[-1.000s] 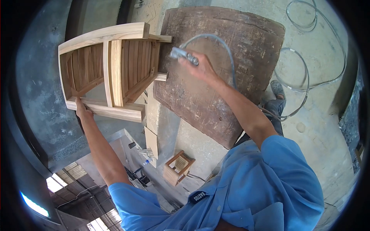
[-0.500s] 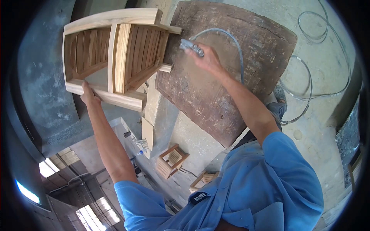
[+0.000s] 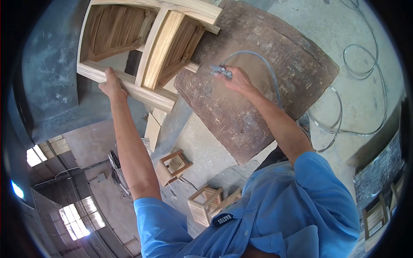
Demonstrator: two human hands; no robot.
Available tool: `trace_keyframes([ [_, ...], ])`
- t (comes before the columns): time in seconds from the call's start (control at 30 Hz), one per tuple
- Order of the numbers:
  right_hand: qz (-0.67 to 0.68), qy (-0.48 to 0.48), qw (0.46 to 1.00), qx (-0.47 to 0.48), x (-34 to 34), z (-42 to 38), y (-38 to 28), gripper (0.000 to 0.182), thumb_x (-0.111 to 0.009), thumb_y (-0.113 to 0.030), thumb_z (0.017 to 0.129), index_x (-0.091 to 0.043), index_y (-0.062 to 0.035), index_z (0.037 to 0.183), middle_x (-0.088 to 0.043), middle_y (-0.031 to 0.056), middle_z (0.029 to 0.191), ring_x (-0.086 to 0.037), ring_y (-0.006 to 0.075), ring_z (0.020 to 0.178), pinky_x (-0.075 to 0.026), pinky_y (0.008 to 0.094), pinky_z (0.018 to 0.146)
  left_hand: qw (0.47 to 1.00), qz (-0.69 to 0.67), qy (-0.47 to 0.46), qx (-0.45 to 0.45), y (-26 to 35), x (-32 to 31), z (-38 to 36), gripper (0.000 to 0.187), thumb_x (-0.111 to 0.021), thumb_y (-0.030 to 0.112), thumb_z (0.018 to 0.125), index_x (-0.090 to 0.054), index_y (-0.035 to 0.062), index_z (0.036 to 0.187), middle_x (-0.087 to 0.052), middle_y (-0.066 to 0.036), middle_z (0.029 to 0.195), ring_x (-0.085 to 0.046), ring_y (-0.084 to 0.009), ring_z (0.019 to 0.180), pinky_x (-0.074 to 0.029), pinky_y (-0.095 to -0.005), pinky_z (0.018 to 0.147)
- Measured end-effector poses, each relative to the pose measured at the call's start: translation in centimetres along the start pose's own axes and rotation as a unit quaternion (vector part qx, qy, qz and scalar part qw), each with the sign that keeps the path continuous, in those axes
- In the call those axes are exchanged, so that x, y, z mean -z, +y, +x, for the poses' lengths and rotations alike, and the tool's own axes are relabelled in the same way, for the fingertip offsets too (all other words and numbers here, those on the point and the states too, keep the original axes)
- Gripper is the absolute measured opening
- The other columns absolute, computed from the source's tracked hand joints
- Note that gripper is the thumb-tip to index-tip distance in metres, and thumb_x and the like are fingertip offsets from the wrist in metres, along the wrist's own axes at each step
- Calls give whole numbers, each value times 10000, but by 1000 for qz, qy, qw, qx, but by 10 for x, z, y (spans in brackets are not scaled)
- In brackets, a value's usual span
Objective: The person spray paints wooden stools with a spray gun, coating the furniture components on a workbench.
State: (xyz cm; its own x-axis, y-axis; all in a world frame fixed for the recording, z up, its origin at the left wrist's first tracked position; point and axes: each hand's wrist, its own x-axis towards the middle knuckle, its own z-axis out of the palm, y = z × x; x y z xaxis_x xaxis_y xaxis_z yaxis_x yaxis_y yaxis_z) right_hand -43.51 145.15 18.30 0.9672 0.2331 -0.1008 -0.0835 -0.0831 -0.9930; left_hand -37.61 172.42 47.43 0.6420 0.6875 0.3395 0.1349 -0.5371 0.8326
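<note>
My left hand (image 3: 114, 84) grips the near rail of a slatted wooden furniture frame (image 3: 162, 51), which lies tilted at the upper left. The frame is pale wood with two open bays, and its short legs point right, over the edge of a worn brown work surface (image 3: 254, 116). My right hand (image 3: 239, 81) is wrapped round a small metal air gun (image 3: 224, 73), whose nozzle end is blurred and points left towards the frame's legs. A thin grey-blue air hose (image 3: 272, 72) loops from the gun across the brown surface.
More hose (image 3: 374, 77) lies coiled on the concrete floor at the right. Small slatted wooden stools (image 3: 174, 167) stand on the floor below, with more wooden pieces (image 3: 376, 221) at the lower right. A dark blue-grey panel (image 3: 51, 77) stands at the left.
The wooden frame, held by my left hand, shows further right and higher, and is turned more. My right hand with the air gun has shifted slightly right and down. The whole view has also shifted.
</note>
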Motion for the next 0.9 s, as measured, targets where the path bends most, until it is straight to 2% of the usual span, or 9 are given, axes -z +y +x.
trace_keyframes([
  [0.17,-2,78,997,-1,29,-6,28,416,-684,-438,864,-679,-204,1207,-724,130,965,-701,311,878,-538,389,762,999,8,33,-3,7,-5,-20,641,-693,199,798,-354,-91,1258,-521,-203,1141,-585,-277,963,-516,-398,814],
  [0.37,-7,175,983,51,86,32,-18,381,-693,-374,871,-692,-137,1168,-712,179,977,-699,326,903,-530,376,785,999,-6,43,-22,1,-11,-63,587,-688,199,805,-379,-65,1229,-540,-179,1048,-562,-215,875,-501,-366,741],
  [0.43,-96,165,981,44,102,20,-41,389,-684,-354,886,-687,-76,1159,-721,180,964,-714,277,899,-526,353,769,996,-3,47,-77,-27,-10,-67,540,-668,160,811,-387,-68,1211,-535,-187,1040,-563,-204,888,-504,-357,780],
  [0.5,-115,144,981,58,111,13,-10,341,-691,-291,880,-694,-59,1131,-705,213,978,-708,308,938,-528,355,781,995,-35,57,-76,-1,-15,-104,443,-650,126,813,-430,-40,1159,-544,-131,961,-562,-169,813,-493,-326,719],
  [0.57,-131,119,982,66,119,-21,5,311,-687,-229,888,-693,-46,1139,-726,161,896,-713,195,858,-528,324,751,993,-44,89,-67,-2,-16,-117,415,-674,142,817,-452,-19,1127,-557,-103,898,-557,-156,737,-483,-307,664],
  [0.63,-107,-6,994,-33,137,-66,-23,401,-691,-250,866,-658,-50,1212,-710,180,912,-702,203,870,-523,323,783,992,-70,83,-59,-1,-17,-123,418,-687,169,820,-460,-16,1118,-568,-105,894,-564,-167,730,-485,-320,673],
  [0.7,20,-5,993,114,137,-103,-71,436,-703,-171,844,-630,-1,1239,-702,160,903,-671,145,816,-520,293,729,993,-81,77,-43,-2,-15,-128,423,-694,198,825,-467,-17,1110,-577,-111,903,-571,-181,739,-489,-335,689],
  [0.8,74,-13,969,235,140,-128,-169,445,-691,-112,837,-612,26,1253,-706,161,951,-677,153,808,-523,295,688,995,-54,75,-21,-10,-14,-127,457,-691,229,825,-471,-23,1137,-601,-146,948,-602,-226,805,-494,-369,768],
  [0.9,28,86,899,429,126,-108,-241,492,-748,-135,815,-605,41,1252,-702,153,898,-673,164,735,-516,285,657,995,-39,89,-38,-26,-16,-121,508,-695,250,818,-466,-30,1175,-619,-190,1005,-623,-275,903,-481,-388,848],
])
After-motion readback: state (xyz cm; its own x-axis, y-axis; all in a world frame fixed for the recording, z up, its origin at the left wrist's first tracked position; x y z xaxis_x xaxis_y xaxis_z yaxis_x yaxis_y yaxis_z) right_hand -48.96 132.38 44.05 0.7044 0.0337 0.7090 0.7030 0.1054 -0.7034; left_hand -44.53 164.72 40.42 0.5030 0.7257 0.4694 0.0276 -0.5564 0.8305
